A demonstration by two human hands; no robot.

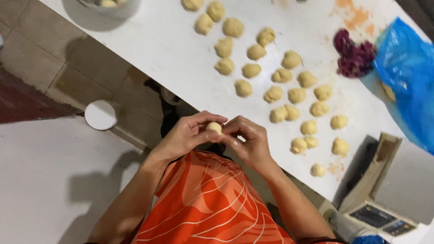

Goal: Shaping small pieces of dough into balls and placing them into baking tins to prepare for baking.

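— What is lying around you, starting with the biggest thing?

— I am leaning over a long white table (172,49) that is running diagonally across my view. A crumpled blue plastic bag (407,72) is sitting at its far right, with a dark purple lump of paste (355,58) just beside it. Rows of pale yellow dough balls (282,90) are spreading over the middle of the tabletop, some touching each other. A digital scale (377,217) is showing at the lower right, off the table's edge, and a small white round lid (101,114) is lying on the tiled floor to my left. My orange patterned apron (208,203) is filling the bottom of the view.

— And what are your hands doing?

— I am holding one small dough ball (214,127), pale, smooth and rounded, above the near edge of the table, in front of my chest. My left hand (187,133) and right hand (248,140) are both pinching it, fingertips curling closed around it from either side, so most of it is staying hidden.
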